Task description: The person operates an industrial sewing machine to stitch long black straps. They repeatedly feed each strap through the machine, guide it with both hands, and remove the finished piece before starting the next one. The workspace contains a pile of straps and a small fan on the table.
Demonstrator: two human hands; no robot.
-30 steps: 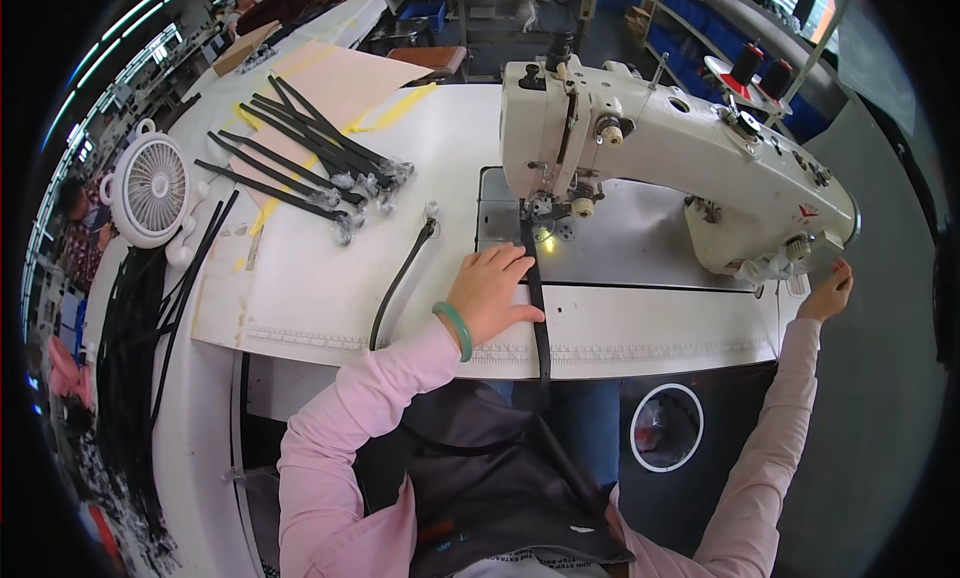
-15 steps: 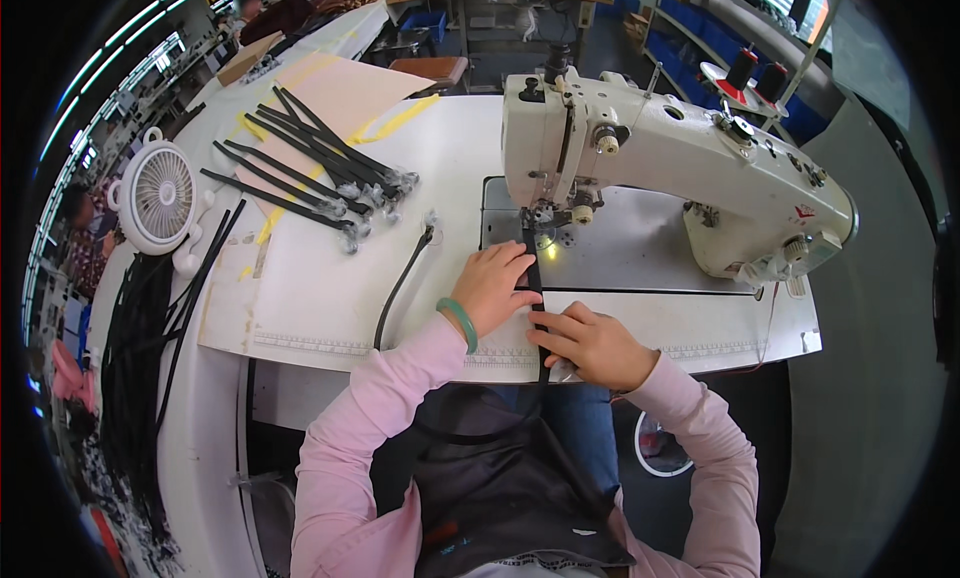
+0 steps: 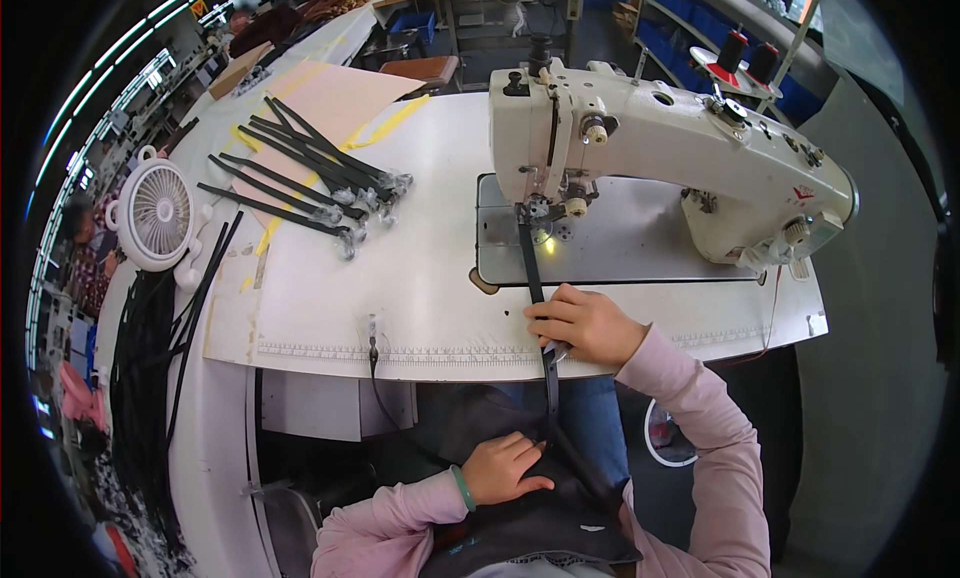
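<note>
A long black strap [image 3: 533, 268] runs from under the sewing machine's presser foot [image 3: 530, 214] toward me and over the table's front edge. My right hand [image 3: 588, 325] is closed on it near that edge, and a small shiny metal item [image 3: 559, 352], of a kind I cannot make out, shows under the palm. Over my lap, my left hand [image 3: 503, 470], with a green bangle [image 3: 462, 488] at its wrist, has its curled fingers at the hanging part of the strap; the thumb points right. A strap end with a metal fitting [image 3: 373, 330] lies at the table's front, left of the machine.
The white sewing machine [image 3: 640, 128] stands at the right on the table [image 3: 440, 268]. Several black straps with plastic-wrapped ends [image 3: 310, 168] lie at the left on pink sheet material. A white fan [image 3: 158, 208], more hanging straps [image 3: 140, 368] and thread cones [image 3: 733, 53] are around.
My left hand has gone from the strap beside the needle down to my lap. The metal-fitted strap end has slid toward the table's front edge. My right hand has shifted slightly along the strap.
</note>
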